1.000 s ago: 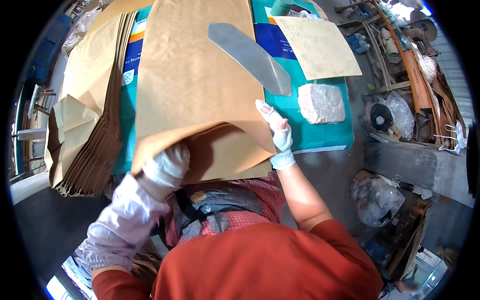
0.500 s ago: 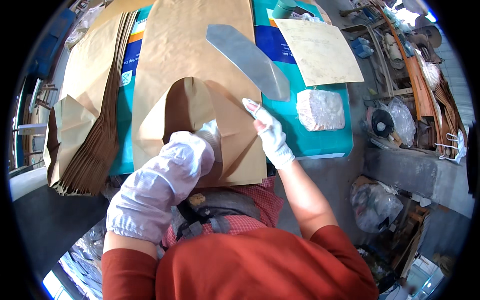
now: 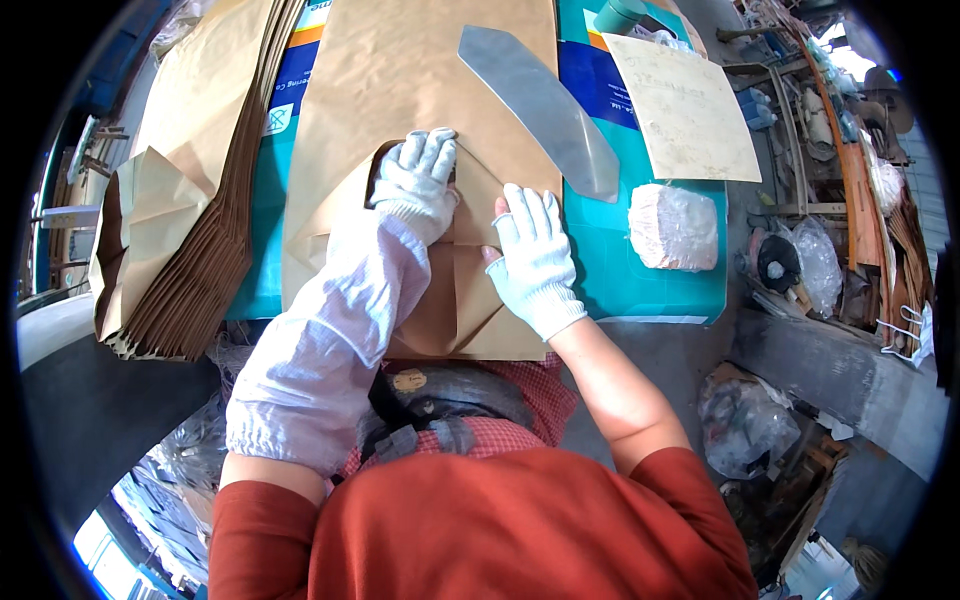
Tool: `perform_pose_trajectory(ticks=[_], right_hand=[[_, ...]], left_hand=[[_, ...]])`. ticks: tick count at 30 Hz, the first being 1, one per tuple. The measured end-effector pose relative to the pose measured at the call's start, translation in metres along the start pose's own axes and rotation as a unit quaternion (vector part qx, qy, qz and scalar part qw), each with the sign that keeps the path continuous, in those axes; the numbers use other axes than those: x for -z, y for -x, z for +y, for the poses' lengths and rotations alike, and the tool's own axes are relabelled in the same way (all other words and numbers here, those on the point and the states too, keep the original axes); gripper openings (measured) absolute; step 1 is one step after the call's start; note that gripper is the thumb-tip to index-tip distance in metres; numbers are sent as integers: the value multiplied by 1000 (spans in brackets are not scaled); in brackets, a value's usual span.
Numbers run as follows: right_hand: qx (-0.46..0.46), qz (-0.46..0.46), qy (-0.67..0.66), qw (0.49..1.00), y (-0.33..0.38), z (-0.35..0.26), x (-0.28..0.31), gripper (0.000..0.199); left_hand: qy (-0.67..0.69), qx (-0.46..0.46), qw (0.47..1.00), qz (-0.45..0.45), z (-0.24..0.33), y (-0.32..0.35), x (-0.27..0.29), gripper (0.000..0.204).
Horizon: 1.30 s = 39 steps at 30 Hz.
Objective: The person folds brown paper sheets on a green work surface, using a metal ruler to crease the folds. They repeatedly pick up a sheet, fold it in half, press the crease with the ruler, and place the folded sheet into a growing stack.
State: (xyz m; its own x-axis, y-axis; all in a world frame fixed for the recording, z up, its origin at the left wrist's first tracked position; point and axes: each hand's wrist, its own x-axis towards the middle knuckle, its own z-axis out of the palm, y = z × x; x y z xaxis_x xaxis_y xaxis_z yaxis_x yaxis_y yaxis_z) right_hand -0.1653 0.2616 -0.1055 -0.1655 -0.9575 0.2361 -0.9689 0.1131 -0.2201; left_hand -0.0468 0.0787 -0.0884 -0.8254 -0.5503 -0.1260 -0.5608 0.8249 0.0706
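A large brown paper bag (image 3: 400, 80) lies flat before me, its near end opened out and folded into creased flaps. My left hand (image 3: 416, 180), in a white glove with a white sleeve cover, presses palm down on the far edge of the bag's dark opening, fingers stretched out. To its right, my right hand (image 3: 534, 258), in a white glove with thumb and one fingertip bare, lies flat on the right flap. Neither hand grips anything. A grey, blade-shaped metal plate (image 3: 545, 115) rests across the bag's right edge, just beyond my right hand.
A fanned stack of brown paper bags (image 3: 190, 260) stands at the left. On the teal table cover (image 3: 600, 275) at the right are a white wrapped block (image 3: 673, 228), a cream card sheet (image 3: 685, 110) and a green cylinder (image 3: 620, 15). A clear plastic bag (image 3: 745, 420) sits below the table.
My left hand has come up out of the bag's opening and now lies flat at its far edge. My right hand has turned flat onto the flap. The view has shifted slightly.
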Motion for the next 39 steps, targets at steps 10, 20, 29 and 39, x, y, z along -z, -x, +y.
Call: perform_pose_trajectory(ticks=[10,20,29,39], right_hand=[[-2,-54,-4,999,-16,-11,10,79],[48,5,50,998,-64,-18,-15,75],[53,22,48,997,-63,-17,-15,67],[-244,-57,162,954,-97,133,2,64]], left_hand=[[608,-37,780,141,-98,100,68,60],[204,-104,961,152,-121,135,-6,71],[93,-51,982,157,-91,132,6,85],[79,-54,984,148,-69,104,16,91]])
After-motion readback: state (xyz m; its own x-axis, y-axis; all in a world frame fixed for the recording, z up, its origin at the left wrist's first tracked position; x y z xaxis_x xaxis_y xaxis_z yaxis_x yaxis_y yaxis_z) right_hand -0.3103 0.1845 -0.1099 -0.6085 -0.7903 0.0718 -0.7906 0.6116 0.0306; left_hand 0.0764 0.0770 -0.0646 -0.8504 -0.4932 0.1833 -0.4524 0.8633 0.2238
